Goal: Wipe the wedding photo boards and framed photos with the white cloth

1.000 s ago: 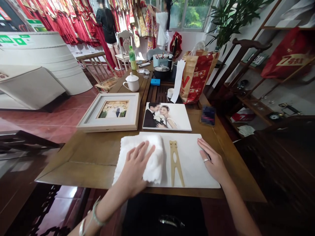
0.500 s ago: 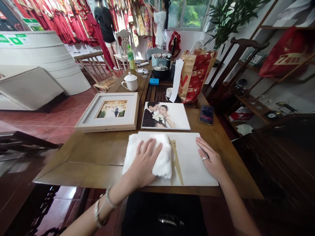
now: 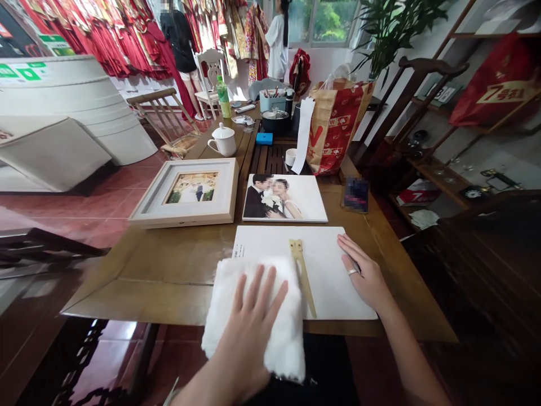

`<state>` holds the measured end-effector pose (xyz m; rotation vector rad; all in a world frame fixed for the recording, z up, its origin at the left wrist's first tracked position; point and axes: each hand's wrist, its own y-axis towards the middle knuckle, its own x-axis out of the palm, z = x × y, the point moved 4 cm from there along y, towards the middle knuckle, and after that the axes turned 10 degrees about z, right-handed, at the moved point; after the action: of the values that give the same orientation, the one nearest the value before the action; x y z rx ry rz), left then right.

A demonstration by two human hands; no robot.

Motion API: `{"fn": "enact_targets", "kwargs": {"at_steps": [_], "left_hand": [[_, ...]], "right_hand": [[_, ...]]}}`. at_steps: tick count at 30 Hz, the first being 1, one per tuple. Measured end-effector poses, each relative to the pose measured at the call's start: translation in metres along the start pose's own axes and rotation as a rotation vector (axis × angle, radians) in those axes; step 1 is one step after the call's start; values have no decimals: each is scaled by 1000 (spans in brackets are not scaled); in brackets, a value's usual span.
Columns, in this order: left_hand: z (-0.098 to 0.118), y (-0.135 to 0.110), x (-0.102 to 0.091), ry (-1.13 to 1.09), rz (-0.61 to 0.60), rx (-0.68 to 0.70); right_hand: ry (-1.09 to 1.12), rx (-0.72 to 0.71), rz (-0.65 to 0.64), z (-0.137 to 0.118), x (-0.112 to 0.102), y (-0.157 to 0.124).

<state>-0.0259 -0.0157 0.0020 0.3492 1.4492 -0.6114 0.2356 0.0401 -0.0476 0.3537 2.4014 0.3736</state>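
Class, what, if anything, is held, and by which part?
No clear grip: left hand spread atop the white towel, right hand along the white board's right edge.

Head-height view, forward and down across the table (image 3: pixel 164 262), apparently close.

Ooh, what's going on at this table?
A person has their left hand spread on a folded white towel, which covers part of a white board and sticks out past the table's near edge. Their right hand rests at the board's right side. A tan, flat piece lies on the board, partly under the towel. Farther back are a framed picture and a couple's photo.
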Motion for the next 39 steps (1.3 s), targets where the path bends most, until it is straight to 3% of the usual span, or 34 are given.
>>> {"fn": "enact_targets", "kwargs": {"at_steps": [3,5,14,17,21,27,30,33,39], "left_hand": [[8,-18,6,-50,-5,35],[7,-14,4,-74,-10,27],[-22,91,-27,-49,117,-108],[-24,102,-33,-66,102,-108],[-13,77,-30,-115,77,-101],[15,15,4,-150,27,23],[21,8,11,-179,35,63],[22,26,4,-186,98,12],[17,100,-11,-82,282,-58]], "right_hand": [[-3,7,2,0,0,0],[-1,7,3,1,0,-1],[14,-5,3,1,1,1],[10,4,2,1,1,1],[8,8,-2,0,1,1],[-1,-15,-2,1,3,1],[-4,-21,1,1,3,1],[-5,-17,5,2,3,1],[10,-17,-4,3,4,3]]}}
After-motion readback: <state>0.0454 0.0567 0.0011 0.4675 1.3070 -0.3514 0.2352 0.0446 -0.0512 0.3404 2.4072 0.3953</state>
